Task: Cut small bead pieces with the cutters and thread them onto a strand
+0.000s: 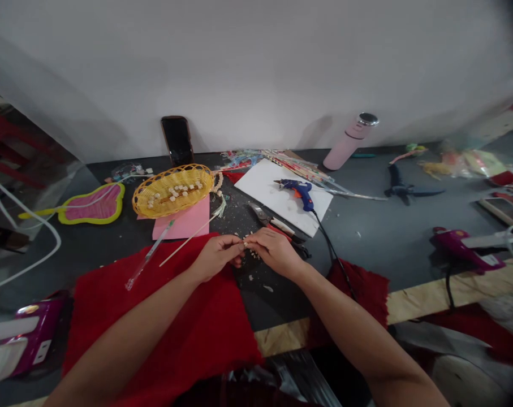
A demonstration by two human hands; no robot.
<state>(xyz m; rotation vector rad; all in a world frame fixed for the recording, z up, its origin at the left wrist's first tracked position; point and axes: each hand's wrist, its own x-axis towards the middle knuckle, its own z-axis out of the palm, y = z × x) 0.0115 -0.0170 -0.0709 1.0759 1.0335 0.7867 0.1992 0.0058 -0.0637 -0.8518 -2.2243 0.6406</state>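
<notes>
My left hand (219, 255) and my right hand (274, 249) meet at the fingertips over the dark table. Both are closed in a pinch on a small pale piece (245, 244), mostly covered by the fingers. Small pale crumbs (254, 254) lie on the table beneath and between the hands. Just beyond my right hand are pliers (260, 213), partly hidden by other tools with red and white handles. My left forearm crosses a red cloth (205, 316). A thin pale stick (188, 242) lies on this cloth, left of my left hand.
A yellow wicker basket (154, 192) holds several pale chunks. A blue glue gun (297, 190) rests on a white board (260, 183), its cord trailing toward me. Farther back stand a phone (177, 138) and a pink bottle (343, 148). A pink-and-yellow hand mirror (93, 204) lies left.
</notes>
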